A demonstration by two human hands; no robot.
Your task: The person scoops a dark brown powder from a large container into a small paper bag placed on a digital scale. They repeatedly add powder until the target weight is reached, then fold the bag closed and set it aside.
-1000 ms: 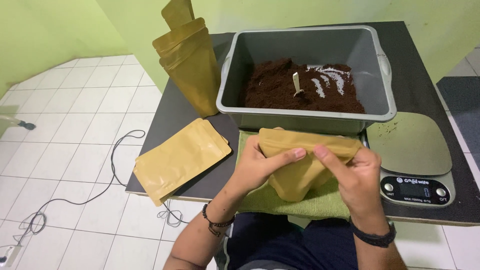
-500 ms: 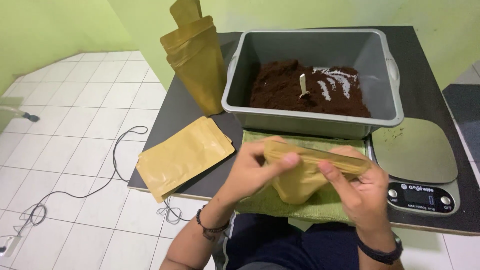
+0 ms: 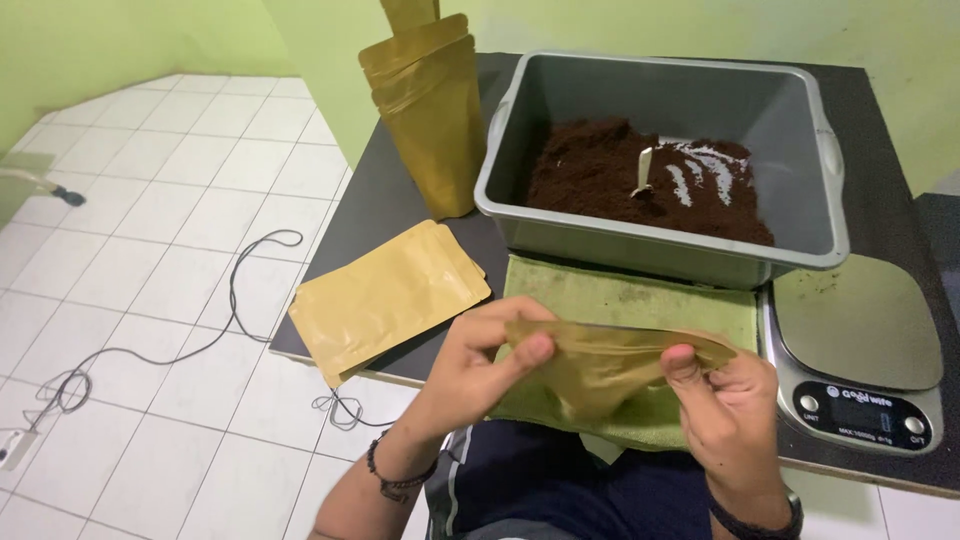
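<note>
The left hand (image 3: 480, 355) pinches the near-left corner of a flat gold pouch (image 3: 600, 365), thumb on top and fingers curled beneath; the right hand (image 3: 725, 405) pinches the opposite end of the same mouth edge, thumb and forefinger closed on it. The pouch hangs between them, just above a green cloth (image 3: 620, 300) at the front of the dark counter (image 3: 400, 200).

Compared with a second ago, the pouch has been turned: then its broad face stood up toward the camera, now its top edge lies nearly level and stretched long between the two hands, with the body sagging below. The hands have drawn further apart along that edge.

Behind the cloth sits a grey plastic tub (image 3: 800, 130), partly filled with dark brown ground material (image 3: 610, 175); a pale scoop handle (image 3: 642, 170) sticks up out of it, and pale streaks show on the heap beside the handle. To the right of the cloth, a digital kitchen scale (image 3: 860, 330) bears nothing on its platform. Left of the cloth lies a small stack of flat gold pouches (image 3: 385, 295), overhanging the counter edge. Behind that, an upright gold pouch (image 3: 425, 110) stands touching the tub's left wall.
</note>
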